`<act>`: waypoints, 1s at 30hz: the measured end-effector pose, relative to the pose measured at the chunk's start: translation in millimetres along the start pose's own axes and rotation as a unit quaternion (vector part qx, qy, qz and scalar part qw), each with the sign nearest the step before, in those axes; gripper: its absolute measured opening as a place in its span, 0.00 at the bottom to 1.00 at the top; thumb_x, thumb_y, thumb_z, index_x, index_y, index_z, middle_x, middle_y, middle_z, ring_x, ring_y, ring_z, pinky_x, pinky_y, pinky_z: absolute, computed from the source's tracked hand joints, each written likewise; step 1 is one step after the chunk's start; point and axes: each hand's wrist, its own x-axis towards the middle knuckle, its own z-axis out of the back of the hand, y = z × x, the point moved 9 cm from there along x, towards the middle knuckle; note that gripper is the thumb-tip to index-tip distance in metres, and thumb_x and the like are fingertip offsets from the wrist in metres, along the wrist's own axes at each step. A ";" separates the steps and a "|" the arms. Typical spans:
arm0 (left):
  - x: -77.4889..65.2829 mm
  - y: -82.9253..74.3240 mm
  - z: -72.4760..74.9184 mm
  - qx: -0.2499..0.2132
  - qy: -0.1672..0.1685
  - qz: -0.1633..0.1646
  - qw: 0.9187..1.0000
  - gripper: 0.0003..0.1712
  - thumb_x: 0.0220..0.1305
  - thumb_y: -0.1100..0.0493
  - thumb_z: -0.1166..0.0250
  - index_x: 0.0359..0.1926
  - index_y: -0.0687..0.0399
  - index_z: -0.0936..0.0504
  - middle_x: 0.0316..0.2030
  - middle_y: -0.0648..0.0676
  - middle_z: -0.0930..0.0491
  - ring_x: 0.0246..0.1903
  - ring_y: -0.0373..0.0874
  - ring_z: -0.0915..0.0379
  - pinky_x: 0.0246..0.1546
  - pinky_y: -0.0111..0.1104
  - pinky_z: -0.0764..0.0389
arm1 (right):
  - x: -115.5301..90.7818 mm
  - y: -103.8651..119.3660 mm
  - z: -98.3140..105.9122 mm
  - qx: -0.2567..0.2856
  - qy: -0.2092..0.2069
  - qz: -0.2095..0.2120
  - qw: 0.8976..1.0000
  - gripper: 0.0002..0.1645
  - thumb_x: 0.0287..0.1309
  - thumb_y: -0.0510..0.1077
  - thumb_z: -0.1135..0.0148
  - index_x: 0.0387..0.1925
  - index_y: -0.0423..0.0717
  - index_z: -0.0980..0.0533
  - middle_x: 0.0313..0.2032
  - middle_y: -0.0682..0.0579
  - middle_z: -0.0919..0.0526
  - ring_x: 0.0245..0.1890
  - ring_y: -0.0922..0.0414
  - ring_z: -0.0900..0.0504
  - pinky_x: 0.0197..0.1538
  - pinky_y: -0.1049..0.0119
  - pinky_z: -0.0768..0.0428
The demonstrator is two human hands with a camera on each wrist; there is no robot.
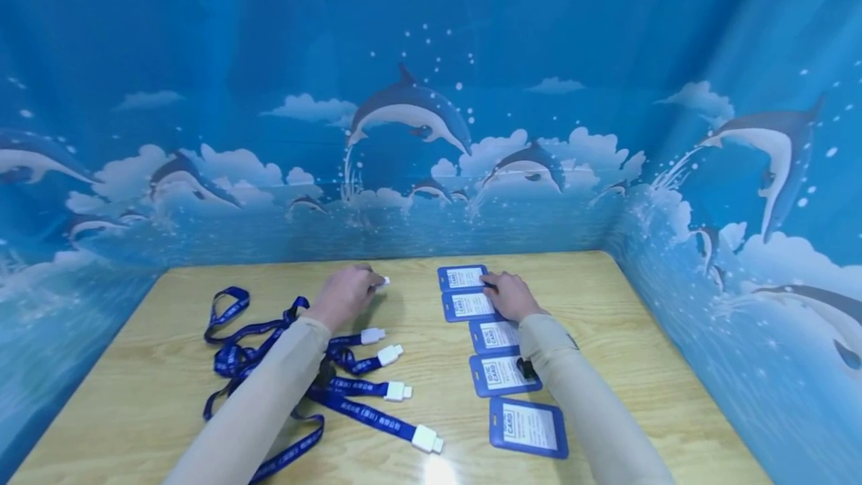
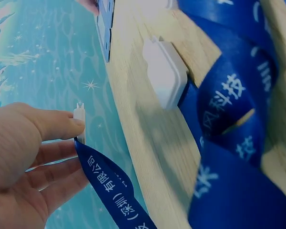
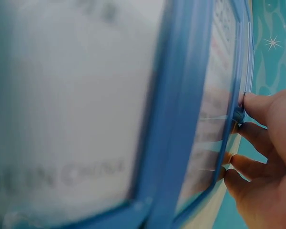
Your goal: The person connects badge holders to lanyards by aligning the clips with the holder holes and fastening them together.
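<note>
Sleeved forearms (image 1: 252,406) reach over a wood-grain table (image 1: 673,425) from the near side, both cut off at frame bottom. Nearest on the R lies a blue card holder (image 1: 528,427), label showing; four more extend beyond it in a rough column, the 3rd partly hidden by the R arm, the 4th overlapped by a small dark object (image 1: 527,370) too unclear to ID. On the L, blue lanyards (image 1: 367,416) w/ white clips (image 1: 396,391) lie tangled, partly behind the L sleeve; one strap exits the bottom edge.

Farther back, the L hand (image 1: 345,296) pinches a held clip (image 2: 80,114), thumb and fingers apart only by its thickness, strap trailing below; the hand hides most of it in head view. The R hand (image 1: 513,298) has thumb and bent fingertips at the R edge of the farthest card holder (image 1: 461,278), tips close together; can't tell if they have hold of it. R wrist view is mostly filled by a blurred holder, its lettering legible only in pt.

Bkgd: a dolphin-print backdrop (image 1: 269,36), cut off at top and sides.
</note>
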 end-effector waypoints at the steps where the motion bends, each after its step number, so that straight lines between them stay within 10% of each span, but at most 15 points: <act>1: 1.1 -0.5 -0.6 0.000 0.001 0.000 1.000 0.16 0.65 0.64 0.32 0.53 0.49 0.13 0.45 0.54 0.14 0.41 0.47 0.16 0.44 0.37 0.13 | 0.4 0.4 -0.3 0.001 0.000 0.001 1.000 0.24 0.73 0.44 0.44 0.67 0.45 0.26 0.68 0.40 0.27 0.68 0.37 0.29 0.71 0.41 0.31; 30: 26.9 -21.2 -27.3 0.002 0.028 -0.006 1.000 0.14 0.66 0.64 0.32 0.50 0.48 0.12 0.44 0.52 0.14 0.40 0.45 0.17 0.45 0.36 0.14 | -2.2 9.6 5.1 0.008 -0.041 -0.019 0.999 0.16 0.69 0.46 0.37 0.56 0.49 0.17 0.55 0.43 0.15 0.55 0.45 0.17 0.58 0.49 0.18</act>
